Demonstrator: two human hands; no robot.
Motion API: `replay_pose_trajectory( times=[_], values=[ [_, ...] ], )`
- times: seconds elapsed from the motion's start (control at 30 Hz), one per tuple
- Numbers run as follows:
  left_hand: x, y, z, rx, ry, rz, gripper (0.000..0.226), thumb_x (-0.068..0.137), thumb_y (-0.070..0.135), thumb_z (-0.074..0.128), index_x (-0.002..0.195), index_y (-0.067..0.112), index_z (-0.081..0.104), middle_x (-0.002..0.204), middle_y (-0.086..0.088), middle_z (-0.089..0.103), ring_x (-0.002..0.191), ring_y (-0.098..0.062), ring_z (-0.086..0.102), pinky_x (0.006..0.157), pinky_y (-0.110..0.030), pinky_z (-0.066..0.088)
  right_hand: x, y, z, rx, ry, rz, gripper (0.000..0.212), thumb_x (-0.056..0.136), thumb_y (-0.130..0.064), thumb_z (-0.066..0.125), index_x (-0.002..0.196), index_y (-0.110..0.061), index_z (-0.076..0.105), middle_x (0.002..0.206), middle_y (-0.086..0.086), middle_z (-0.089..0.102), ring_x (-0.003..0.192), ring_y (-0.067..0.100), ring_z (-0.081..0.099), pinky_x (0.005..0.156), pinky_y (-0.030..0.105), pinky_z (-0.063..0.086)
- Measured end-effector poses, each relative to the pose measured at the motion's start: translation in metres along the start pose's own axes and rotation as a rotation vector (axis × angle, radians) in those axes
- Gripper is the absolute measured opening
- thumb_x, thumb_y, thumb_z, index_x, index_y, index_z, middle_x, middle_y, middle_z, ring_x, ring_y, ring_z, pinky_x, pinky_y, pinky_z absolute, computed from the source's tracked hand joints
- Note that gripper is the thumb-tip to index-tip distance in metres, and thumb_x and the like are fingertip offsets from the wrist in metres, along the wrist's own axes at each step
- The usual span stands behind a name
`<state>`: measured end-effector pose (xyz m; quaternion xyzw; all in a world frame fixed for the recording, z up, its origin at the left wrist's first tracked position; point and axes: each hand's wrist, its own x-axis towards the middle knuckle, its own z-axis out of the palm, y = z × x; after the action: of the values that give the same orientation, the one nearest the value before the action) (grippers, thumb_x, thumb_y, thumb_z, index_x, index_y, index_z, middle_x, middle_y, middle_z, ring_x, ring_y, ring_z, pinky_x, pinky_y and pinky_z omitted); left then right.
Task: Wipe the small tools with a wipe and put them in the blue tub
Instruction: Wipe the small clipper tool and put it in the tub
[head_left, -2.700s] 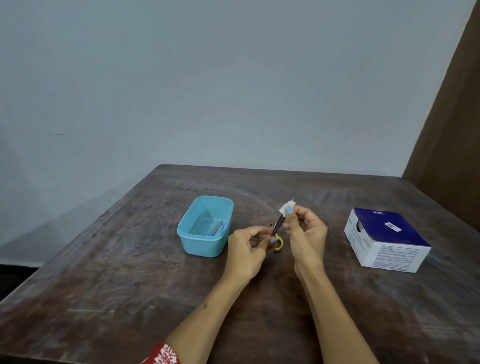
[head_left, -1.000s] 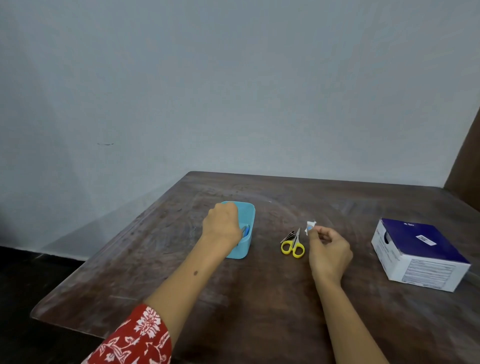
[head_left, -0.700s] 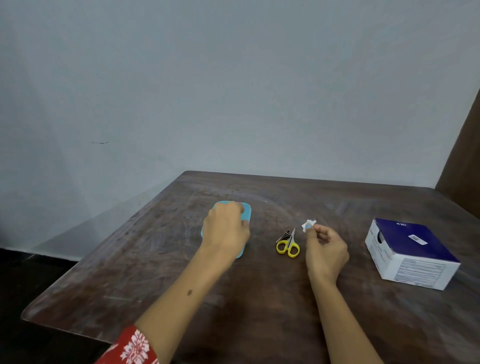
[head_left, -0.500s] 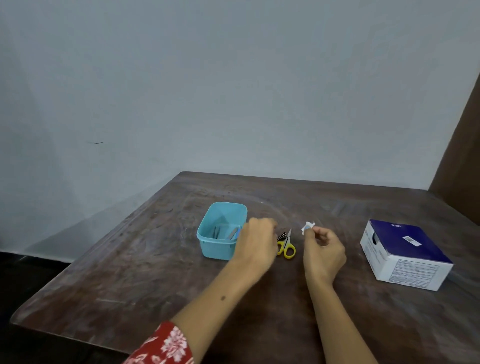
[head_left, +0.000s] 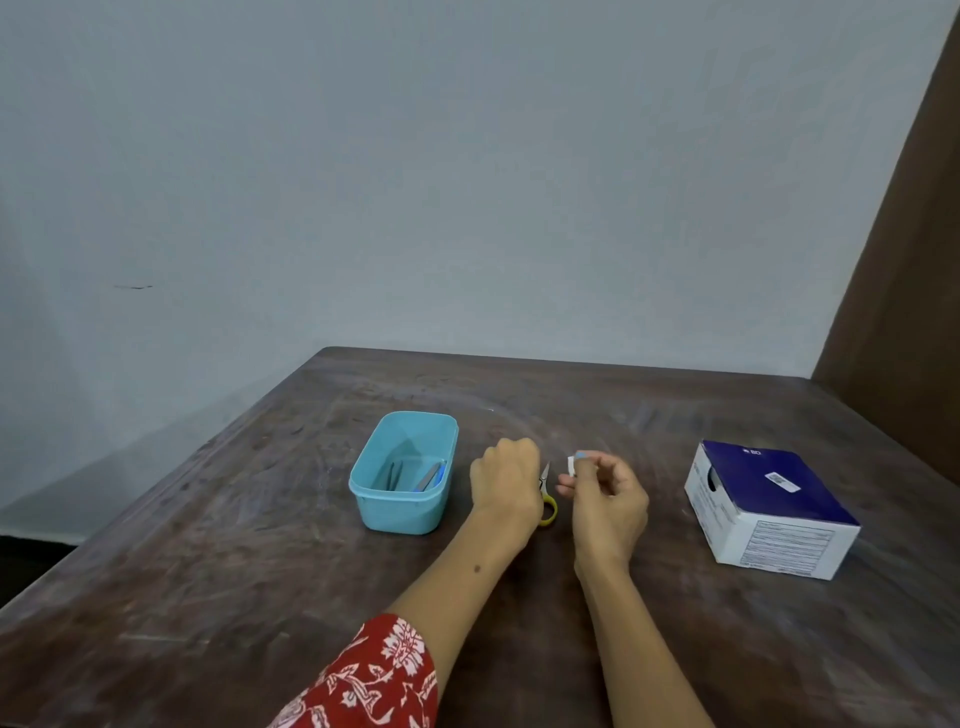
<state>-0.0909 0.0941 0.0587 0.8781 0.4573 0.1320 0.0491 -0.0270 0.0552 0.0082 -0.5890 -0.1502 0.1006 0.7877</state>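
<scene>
The left hand (head_left: 506, 480) lies knuckles-up over the yellow-handled scissors (head_left: 546, 501) near the middle of the table (head_left: 208, 571); its fingers curl downward, but whether they grip the scissors cannot be told. The right hand (head_left: 608, 499) pinches a small white wipe (head_left: 572, 464) between thumb and fingertips. The blue tub (head_left: 400, 512), left of the hands, holds several small tools (head_left: 415, 475).

From my feed the worktop (head_left: 519, 623) looks like dark wood, scuffed and matt. The blue tub (head_left: 402, 512) is smooth plastic with a slight sheen. Right of the tub, the scissors (head_left: 546, 499) have shiny metal blades and yellow plastic loops; the box (head_left: 774, 519) looks like printed cardboard.
</scene>
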Motion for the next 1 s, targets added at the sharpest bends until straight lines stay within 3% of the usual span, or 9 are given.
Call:
replay_pose_trajectory(
  times=[0.13, 0.23, 0.33, 0.4, 0.5, 0.7, 0.87, 1.0],
  values=[
    [-0.004, -0.009, 0.009, -0.219, 0.223, 0.033, 0.01, 0.09, 0.011, 0.054, 0.094, 0.008, 0.063, 0.098, -0.009, 0.068, 0.09, -0.025, 0.063, 0.07, -0.03, 0.046, 0.001, 0.003, 0.002, 0.058, 0.018, 0.034, 0.015, 0.084, -0.01, 0.065, 0.073, -0.02, 0.067, 0.068, 0.002, 0.069, 0.059, 0.014, 0.068, 0.067, 0.035, 0.057],
    [-0.013, -0.021, 0.021, -0.661, 0.39, 0.024, 0.018, 0.086, 0.01, 0.061, 0.101, 0.013, 0.069, 0.091, 0.004, 0.071, 0.082, -0.006, 0.065, 0.074, -0.019, 0.051, 0.002, 0.006, 0.003, 0.005, -0.021, 0.003, 0.029, 0.08, 0.0, 0.064, 0.08, -0.029, 0.067, 0.077, -0.006, 0.071, 0.073, 0.019, 0.071, 0.072, 0.035, 0.057],
    [-0.02, -0.025, 0.035, -0.998, 0.356, -0.06, 0.021, 0.08, 0.002, 0.066, 0.099, 0.011, 0.071, 0.08, 0.015, 0.067, 0.072, 0.005, 0.064, 0.071, -0.015, 0.053, 0.0, 0.007, 0.002, -0.048, -0.05, -0.017, 0.033, 0.078, 0.003, 0.063, 0.084, -0.03, 0.064, 0.078, -0.007, 0.072, 0.073, 0.017, 0.071, 0.07, 0.031, 0.055],
    [-0.023, -0.026, 0.044, -1.137, 0.305, -0.083, 0.026, 0.078, -0.003, 0.067, 0.098, 0.012, 0.071, 0.082, 0.012, 0.069, 0.075, 0.002, 0.066, 0.071, -0.018, 0.055, -0.003, 0.007, 0.002, -0.059, -0.075, -0.044, 0.027, 0.078, 0.001, 0.066, 0.082, -0.026, 0.066, 0.078, -0.002, 0.074, 0.072, 0.014, 0.07, 0.069, 0.03, 0.055],
    [-0.024, -0.026, 0.05, -1.206, 0.259, -0.081, 0.031, 0.076, -0.008, 0.066, 0.098, 0.013, 0.071, 0.084, 0.007, 0.071, 0.078, -0.008, 0.069, 0.072, -0.021, 0.057, -0.009, 0.004, 0.003, -0.08, -0.13, -0.082, 0.015, 0.079, -0.006, 0.071, 0.076, -0.021, 0.071, 0.073, -0.002, 0.073, 0.069, 0.008, 0.069, 0.061, 0.024, 0.053],
    [-0.024, -0.027, 0.051, -1.183, 0.299, -0.091, 0.033, 0.075, -0.009, 0.064, 0.099, 0.013, 0.07, 0.083, 0.008, 0.071, 0.075, -0.004, 0.067, 0.069, -0.018, 0.055, -0.015, -0.003, 0.004, -0.039, -0.159, -0.098, 0.016, 0.078, -0.002, 0.071, 0.073, -0.017, 0.071, 0.065, -0.003, 0.07, 0.056, 0.003, 0.064, 0.046, 0.014, 0.046],
    [-0.023, -0.029, 0.05, -1.198, 0.31, -0.112, 0.03, 0.079, -0.006, 0.064, 0.101, 0.012, 0.071, 0.08, 0.009, 0.069, 0.075, 0.003, 0.065, 0.069, -0.013, 0.053, -0.019, -0.003, 0.004, -0.122, -0.215, -0.144, 0.017, 0.079, -0.001, 0.066, 0.075, -0.016, 0.073, 0.061, 0.0, 0.07, 0.054, 0.008, 0.065, 0.052, 0.027, 0.053],
    [-0.022, -0.03, 0.051, -1.235, 0.285, -0.144, 0.033, 0.08, -0.006, 0.064, 0.109, 0.01, 0.069, 0.086, 0.003, 0.072, 0.08, -0.005, 0.067, 0.078, -0.024, 0.056, -0.021, -0.006, 0.001, -0.149, -0.25, -0.209, 0.021, 0.082, 0.001, 0.058, 0.08, -0.011, 0.075, 0.063, 0.001, 0.069, 0.051, 0.0, 0.059, 0.049, 0.015, 0.048]
  ],
)
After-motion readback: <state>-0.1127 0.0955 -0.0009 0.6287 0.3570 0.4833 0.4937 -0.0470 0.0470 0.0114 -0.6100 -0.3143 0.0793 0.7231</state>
